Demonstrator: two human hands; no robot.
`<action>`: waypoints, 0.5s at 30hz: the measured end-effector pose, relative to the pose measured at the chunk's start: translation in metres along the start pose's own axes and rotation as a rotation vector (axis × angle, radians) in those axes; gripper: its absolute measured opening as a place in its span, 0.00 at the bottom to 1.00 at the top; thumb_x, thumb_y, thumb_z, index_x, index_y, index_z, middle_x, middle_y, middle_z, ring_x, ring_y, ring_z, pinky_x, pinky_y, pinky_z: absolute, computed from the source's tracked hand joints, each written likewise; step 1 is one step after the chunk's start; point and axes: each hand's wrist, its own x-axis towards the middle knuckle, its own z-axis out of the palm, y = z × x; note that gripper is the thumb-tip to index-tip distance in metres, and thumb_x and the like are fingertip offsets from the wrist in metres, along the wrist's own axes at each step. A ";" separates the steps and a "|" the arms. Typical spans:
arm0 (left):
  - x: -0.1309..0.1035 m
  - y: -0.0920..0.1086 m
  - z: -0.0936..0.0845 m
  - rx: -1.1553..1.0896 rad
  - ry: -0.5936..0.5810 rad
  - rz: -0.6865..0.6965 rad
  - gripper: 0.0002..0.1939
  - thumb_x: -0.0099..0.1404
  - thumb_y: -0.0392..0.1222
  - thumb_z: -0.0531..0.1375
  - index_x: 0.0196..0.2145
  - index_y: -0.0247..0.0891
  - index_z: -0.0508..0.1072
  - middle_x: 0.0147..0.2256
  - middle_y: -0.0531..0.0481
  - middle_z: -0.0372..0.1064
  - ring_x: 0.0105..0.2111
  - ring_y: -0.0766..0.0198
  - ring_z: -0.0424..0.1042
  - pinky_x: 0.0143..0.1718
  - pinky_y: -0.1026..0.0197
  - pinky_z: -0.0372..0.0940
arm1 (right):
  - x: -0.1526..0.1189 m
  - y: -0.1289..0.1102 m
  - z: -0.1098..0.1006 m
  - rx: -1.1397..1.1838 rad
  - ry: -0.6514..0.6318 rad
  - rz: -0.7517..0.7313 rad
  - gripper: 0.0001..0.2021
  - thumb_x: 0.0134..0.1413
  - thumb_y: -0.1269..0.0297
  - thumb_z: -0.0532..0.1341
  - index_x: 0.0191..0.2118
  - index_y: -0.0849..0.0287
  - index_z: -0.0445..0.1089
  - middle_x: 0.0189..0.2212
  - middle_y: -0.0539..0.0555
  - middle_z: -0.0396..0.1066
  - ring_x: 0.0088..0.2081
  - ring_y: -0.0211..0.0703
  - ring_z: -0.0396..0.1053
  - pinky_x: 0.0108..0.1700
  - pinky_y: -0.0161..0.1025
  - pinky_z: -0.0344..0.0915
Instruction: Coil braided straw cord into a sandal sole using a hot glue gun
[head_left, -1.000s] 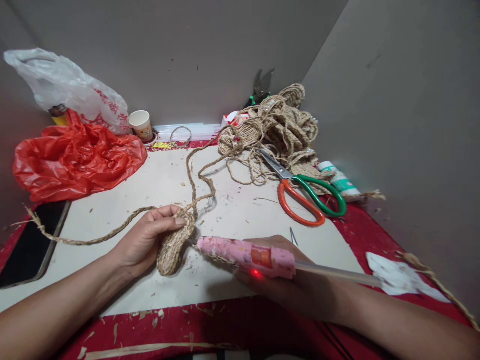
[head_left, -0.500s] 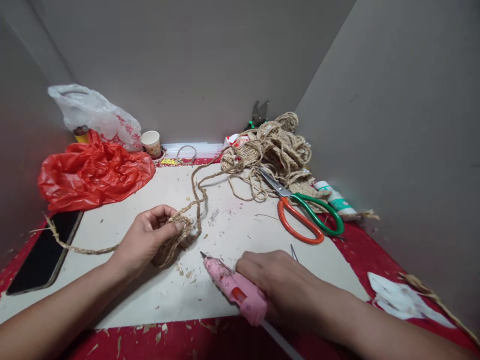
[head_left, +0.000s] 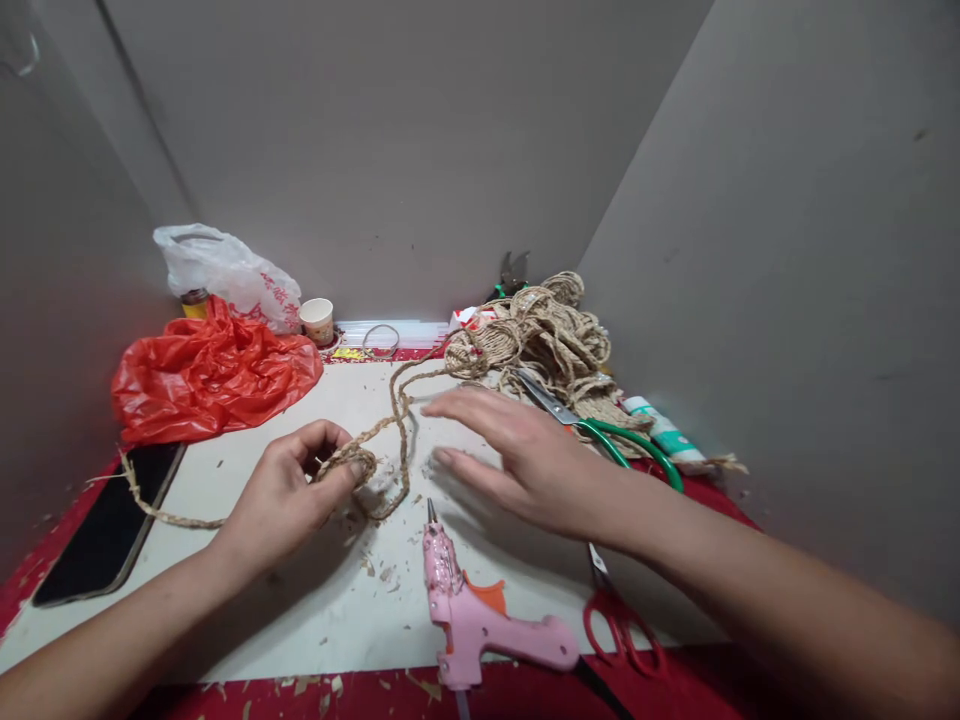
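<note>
Left hand (head_left: 289,490) around rope (head_left: 366,463), cup (head_left: 317,322) beyond

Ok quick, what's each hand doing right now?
Left hand: closed, holding the coiled tan braided-fibre cord.
Right hand: open, fingers and thumb apart, nothing visible in its grasp.

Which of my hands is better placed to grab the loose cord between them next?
Probably your right hand: it looks open, holds nothing, and reaches toward the cord. Your left hand is busy pinching the coiled braid.
</note>
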 end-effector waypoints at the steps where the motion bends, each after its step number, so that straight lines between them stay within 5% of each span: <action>1: -0.001 0.001 0.000 0.000 -0.011 0.002 0.06 0.55 0.39 0.65 0.28 0.38 0.70 0.21 0.57 0.63 0.15 0.74 0.53 0.16 0.68 0.49 | 0.011 0.005 0.006 0.014 0.004 -0.040 0.17 0.64 0.64 0.55 0.56 0.65 0.64 0.54 0.66 0.68 0.55 0.52 0.65 0.56 0.53 0.62; 4: -0.005 0.003 0.001 0.006 -0.053 -0.005 0.05 0.55 0.38 0.65 0.28 0.38 0.71 0.20 0.57 0.62 0.15 0.73 0.54 0.15 0.68 0.48 | 0.038 0.018 0.018 0.130 -0.140 -0.165 0.18 0.65 0.63 0.55 0.55 0.67 0.66 0.51 0.66 0.70 0.53 0.50 0.66 0.56 0.52 0.62; 9: -0.006 0.008 0.000 -0.052 -0.096 -0.060 0.07 0.54 0.39 0.66 0.27 0.38 0.70 0.18 0.58 0.61 0.14 0.74 0.52 0.14 0.69 0.47 | 0.055 0.024 0.015 0.373 -0.417 -0.124 0.12 0.64 0.65 0.56 0.41 0.66 0.76 0.30 0.54 0.75 0.31 0.37 0.69 0.36 0.35 0.66; 12: -0.004 0.009 -0.002 -0.121 -0.117 -0.136 0.10 0.53 0.42 0.67 0.28 0.38 0.69 0.16 0.59 0.60 0.12 0.74 0.52 0.13 0.69 0.47 | 0.050 0.019 0.014 0.412 -0.315 -0.120 0.10 0.61 0.66 0.59 0.36 0.66 0.76 0.27 0.52 0.73 0.28 0.34 0.67 0.32 0.31 0.62; 15: 0.000 0.006 -0.003 -0.179 -0.121 -0.130 0.11 0.52 0.41 0.68 0.30 0.37 0.69 0.21 0.56 0.66 0.17 0.71 0.61 0.19 0.69 0.55 | 0.041 0.010 0.017 0.268 -0.146 -0.206 0.10 0.61 0.68 0.58 0.34 0.64 0.76 0.25 0.51 0.71 0.27 0.34 0.65 0.31 0.31 0.59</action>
